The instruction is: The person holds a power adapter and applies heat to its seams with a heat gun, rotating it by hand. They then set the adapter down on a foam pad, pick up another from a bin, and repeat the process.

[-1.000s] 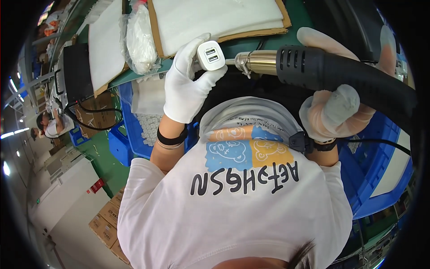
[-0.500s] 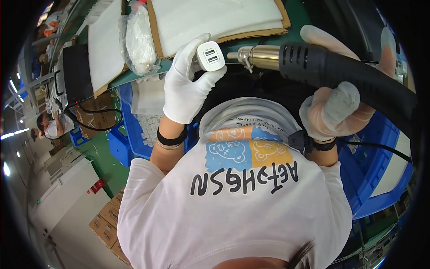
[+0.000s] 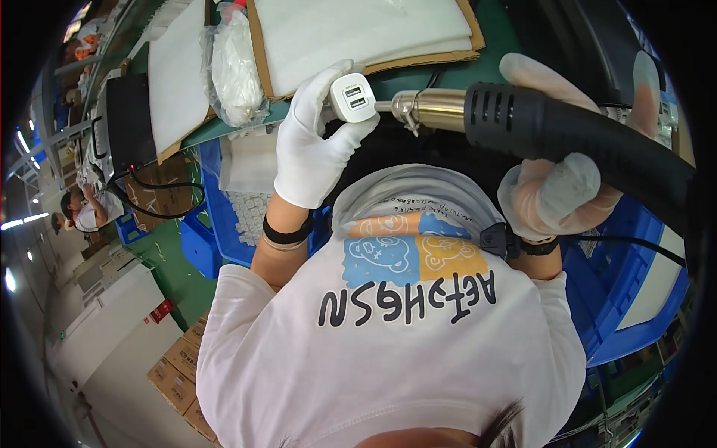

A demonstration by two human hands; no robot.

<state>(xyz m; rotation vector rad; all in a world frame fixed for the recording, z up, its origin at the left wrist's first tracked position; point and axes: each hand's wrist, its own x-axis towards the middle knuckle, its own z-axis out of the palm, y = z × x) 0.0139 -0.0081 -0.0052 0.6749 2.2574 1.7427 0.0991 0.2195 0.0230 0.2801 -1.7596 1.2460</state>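
In a white glove, my left hand grips a small white USB car charger between thumb and fingers. Its face with two USB slots is turned up toward me. My right hand, in a thin glove with covered fingertips, holds a hot air gun by its black ribbed barrel. The gun's metal nozzle points left, with wire wound round its front. Its thin tip ends right at the charger's right side; whether they touch I cannot tell.
White foam sheets in a cardboard tray lie on the green bench beyond my hands. A clear plastic bag rests beside them. Blue bins stand at left and right. A person sits far left.
The hot air gun's nozzle and the charger have come together, closing the gap between them. The charger has shifted slightly right and toward me. Both grips stay the same.
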